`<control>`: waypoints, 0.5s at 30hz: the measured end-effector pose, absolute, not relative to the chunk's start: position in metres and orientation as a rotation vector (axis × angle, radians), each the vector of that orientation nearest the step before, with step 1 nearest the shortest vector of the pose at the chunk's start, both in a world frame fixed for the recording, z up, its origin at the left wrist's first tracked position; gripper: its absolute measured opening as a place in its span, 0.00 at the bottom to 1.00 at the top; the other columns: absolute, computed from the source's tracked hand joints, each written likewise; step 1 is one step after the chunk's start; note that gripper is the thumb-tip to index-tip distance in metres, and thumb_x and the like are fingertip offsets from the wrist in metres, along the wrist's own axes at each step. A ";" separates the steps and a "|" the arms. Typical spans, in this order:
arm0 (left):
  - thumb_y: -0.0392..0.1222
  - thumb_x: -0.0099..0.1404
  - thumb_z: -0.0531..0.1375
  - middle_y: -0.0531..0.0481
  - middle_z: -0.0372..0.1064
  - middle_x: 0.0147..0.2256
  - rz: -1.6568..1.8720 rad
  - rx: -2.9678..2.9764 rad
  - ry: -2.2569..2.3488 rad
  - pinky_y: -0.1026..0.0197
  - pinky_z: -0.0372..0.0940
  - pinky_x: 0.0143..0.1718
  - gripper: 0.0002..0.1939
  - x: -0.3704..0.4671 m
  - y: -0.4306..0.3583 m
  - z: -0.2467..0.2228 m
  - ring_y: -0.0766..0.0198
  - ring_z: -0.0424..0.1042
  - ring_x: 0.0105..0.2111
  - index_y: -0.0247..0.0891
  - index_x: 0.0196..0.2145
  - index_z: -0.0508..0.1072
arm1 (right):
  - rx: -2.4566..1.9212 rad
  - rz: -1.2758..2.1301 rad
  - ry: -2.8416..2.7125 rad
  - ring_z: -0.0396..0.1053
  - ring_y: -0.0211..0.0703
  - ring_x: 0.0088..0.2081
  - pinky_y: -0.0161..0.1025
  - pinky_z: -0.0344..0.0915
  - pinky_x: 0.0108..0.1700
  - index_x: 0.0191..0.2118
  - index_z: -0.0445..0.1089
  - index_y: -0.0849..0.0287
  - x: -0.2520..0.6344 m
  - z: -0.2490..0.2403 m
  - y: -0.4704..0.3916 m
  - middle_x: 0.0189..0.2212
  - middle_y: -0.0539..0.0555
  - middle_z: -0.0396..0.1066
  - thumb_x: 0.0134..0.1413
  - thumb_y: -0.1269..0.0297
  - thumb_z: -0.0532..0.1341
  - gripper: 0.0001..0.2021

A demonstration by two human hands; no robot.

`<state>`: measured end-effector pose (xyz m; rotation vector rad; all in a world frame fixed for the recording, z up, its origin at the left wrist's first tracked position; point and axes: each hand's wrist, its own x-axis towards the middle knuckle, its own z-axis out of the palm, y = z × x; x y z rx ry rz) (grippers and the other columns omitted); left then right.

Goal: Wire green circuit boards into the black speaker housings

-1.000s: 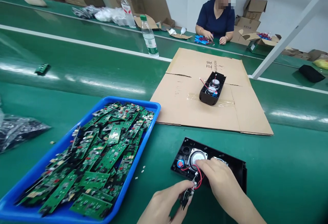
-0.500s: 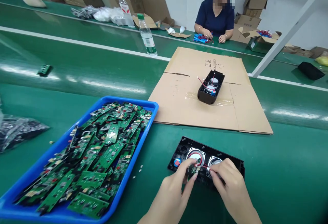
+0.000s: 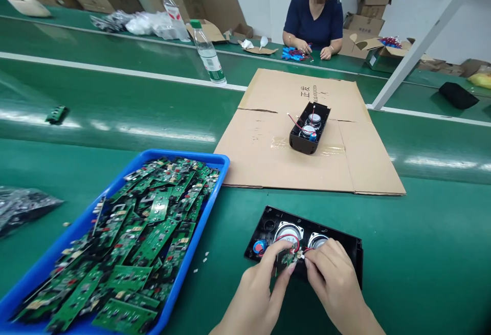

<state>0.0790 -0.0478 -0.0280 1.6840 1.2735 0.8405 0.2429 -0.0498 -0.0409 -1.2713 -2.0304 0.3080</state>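
Left hand: the left hand (image 3: 261, 289) came in from 6 o'clock, thumb and forefinger pinched on a small green circuit board (image 3: 286, 259) held over the near edge of the black speaker housing (image 3: 303, 245).
Right hand: the right hand (image 3: 332, 286) sat just at 3 o'clock of the left one, its fingertips (image 3: 309, 263) closed on the board's right end, where a white connector and red wires (image 3: 291, 239) met it.
Speaker housing: lay open side up on the green belt (image 3: 422, 273), low and right of centre, with two round speaker drivers (image 3: 287, 231) side by side and a blue capacitor (image 3: 260, 246) at its 9 o'clock end.
Blue tray (image 3: 215, 163): at 9 o'clock of the housing, near but apart from it, heaped with green circuit boards.
Cardboard sheet (image 3: 268, 161): flat at 12 o'clock of the housing, bearing a second black speaker housing (image 3: 309, 128) with red wires sticking up.
Bottles: a clear water bottle (image 3: 207, 53) stood upright at 11 o'clock, another behind it.
Co-worker: a person in a dark blue top (image 3: 314, 18) sat at 12 o'clock across the far belt, both hands on blue and red parts (image 3: 293, 54).
Left edge: a dark plastic bag (image 3: 23, 207) at 9 o'clock, contents unclear.
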 end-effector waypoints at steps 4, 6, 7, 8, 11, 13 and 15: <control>0.36 0.67 0.50 0.52 0.76 0.36 0.819 1.739 1.266 0.65 0.71 0.35 0.12 0.078 -0.046 -0.027 0.61 0.77 0.34 0.45 0.48 0.60 | -1.240 0.245 -2.089 0.55 0.38 0.28 0.37 0.52 0.30 0.33 0.66 0.63 0.244 -0.038 -0.048 0.24 0.51 0.64 0.62 0.75 0.51 0.08; 0.35 0.67 0.50 0.52 0.76 0.36 0.798 1.788 1.263 0.64 0.71 0.35 0.13 0.078 -0.046 -0.026 0.61 0.77 0.35 0.46 0.49 0.60 | -1.221 0.176 -2.138 0.54 0.38 0.27 0.37 0.51 0.29 0.33 0.66 0.63 0.243 -0.037 -0.046 0.23 0.51 0.64 0.61 0.75 0.51 0.09; 0.34 0.67 0.50 0.52 0.76 0.37 0.787 1.821 1.261 0.64 0.71 0.36 0.14 0.078 -0.046 -0.026 0.60 0.77 0.36 0.46 0.49 0.59 | -1.217 0.133 -2.160 0.54 0.38 0.27 0.37 0.51 0.28 0.33 0.67 0.63 0.243 -0.036 -0.046 0.22 0.51 0.63 0.61 0.76 0.51 0.09; 0.33 0.67 0.49 0.52 0.75 0.37 0.777 1.857 1.258 0.64 0.70 0.36 0.14 0.078 -0.046 -0.025 0.60 0.77 0.36 0.46 0.49 0.59 | -1.213 0.090 -2.177 0.53 0.38 0.26 0.37 0.50 0.28 0.32 0.67 0.63 0.242 -0.036 -0.045 0.22 0.51 0.63 0.61 0.76 0.51 0.10; 0.32 0.67 0.48 0.53 0.75 0.36 0.756 1.940 1.267 0.63 0.70 0.34 0.16 0.078 -0.047 -0.023 0.60 0.77 0.34 0.47 0.49 0.58 | -1.208 0.022 -2.196 0.54 0.39 0.27 0.37 0.50 0.28 0.33 0.67 0.64 0.239 -0.038 -0.046 0.23 0.51 0.64 0.61 0.76 0.51 0.09; 0.32 0.66 0.48 0.55 0.75 0.34 0.747 1.967 1.270 0.64 0.69 0.32 0.15 0.077 -0.046 -0.022 0.60 0.77 0.31 0.47 0.49 0.58 | -1.224 0.040 -2.149 0.55 0.39 0.27 0.37 0.51 0.29 0.34 0.67 0.64 0.237 -0.041 -0.048 0.24 0.52 0.66 0.62 0.75 0.51 0.09; 0.32 0.66 0.48 0.55 0.75 0.34 0.763 1.997 1.244 0.65 0.69 0.30 0.15 0.076 -0.043 -0.021 0.60 0.77 0.31 0.47 0.48 0.58 | -1.251 0.086 -2.061 0.56 0.39 0.27 0.38 0.52 0.29 0.34 0.66 0.63 0.236 -0.044 -0.050 0.24 0.51 0.66 0.62 0.75 0.52 0.08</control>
